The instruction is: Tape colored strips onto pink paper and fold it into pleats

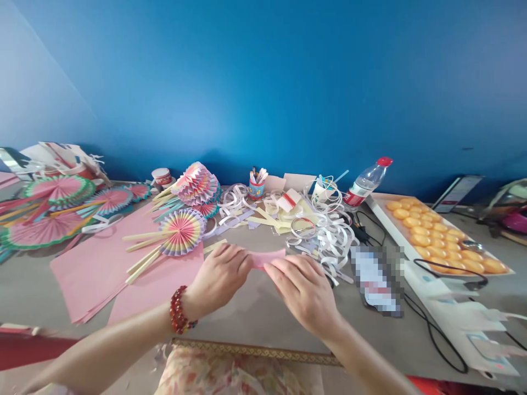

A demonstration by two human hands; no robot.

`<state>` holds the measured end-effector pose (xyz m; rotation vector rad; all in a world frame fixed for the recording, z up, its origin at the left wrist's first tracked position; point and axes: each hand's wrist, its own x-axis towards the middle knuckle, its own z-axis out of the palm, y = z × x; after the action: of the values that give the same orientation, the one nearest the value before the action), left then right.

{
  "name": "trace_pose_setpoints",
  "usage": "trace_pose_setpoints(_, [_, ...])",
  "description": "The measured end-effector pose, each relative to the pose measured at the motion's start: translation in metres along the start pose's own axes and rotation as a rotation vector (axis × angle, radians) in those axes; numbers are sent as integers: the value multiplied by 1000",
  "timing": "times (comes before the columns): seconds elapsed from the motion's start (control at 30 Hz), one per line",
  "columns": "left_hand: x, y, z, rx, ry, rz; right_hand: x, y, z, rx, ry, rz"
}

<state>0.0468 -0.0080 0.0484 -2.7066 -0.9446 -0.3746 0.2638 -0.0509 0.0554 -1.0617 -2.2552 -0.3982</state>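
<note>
Both my hands meet above the table's near edge, pinching one folded pink paper strip (pixel 267 257) between them. My left hand (pixel 218 278), with a red bead bracelet (pixel 179 310) at the wrist, grips the strip's left end with curled fingers. My right hand (pixel 302 288) grips its right part, fingers pressed along the fold. A rainbow pleated paper fan (pixel 182 232) with wooden sticks lies just beyond my left hand, on pink paper sheets (pixel 102 269).
More paper fans (pixel 57 211) pile at the left. White paper strips and rings (pixel 325 233) lie behind my right hand. A plastic bottle (pixel 366 182), a pen cup (pixel 256 187), a tray of yellow discs (pixel 440 236) and black cables (pixel 432 329) sit right.
</note>
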Motion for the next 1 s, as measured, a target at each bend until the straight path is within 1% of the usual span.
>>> trace_pose_setpoints(0.17, [-20, -8, 11, 39, 153, 93, -19, 2, 11, 19, 2, 5])
trace_pose_setpoints(0.23, [-29, -10, 16, 73, 166, 89, -27, 2, 17, 18, -21, 15])
trace_pose_setpoints(0.33, [-39, -11, 25, 85, 134, 69, -38, 3, 26, 10, -67, 25])
trace_pose_setpoints(0.47, [-45, -6, 40, 12, 89, 96, -52, 6, 39, 58, -159, 39])
trace_pose_setpoints(0.63, [-52, -1, 52, -93, -30, 99, -66, 9, 49, 147, -305, 82])
trace_pose_setpoints(0.7, [-54, -1, 55, -134, -95, 67, -67, 10, 50, 188, -348, 118])
trace_pose_setpoints(0.8, [-51, -5, 58, -235, -164, -23, -62, 11, 49, 244, -398, 183])
trace_pose_setpoints(0.93, [-41, -12, 58, -424, -188, -100, -52, 16, 50, 279, -445, 215])
trace_pose_setpoints(1.0, [-37, -18, 56, -535, -198, -147, -49, 20, 52, 333, -448, 243])
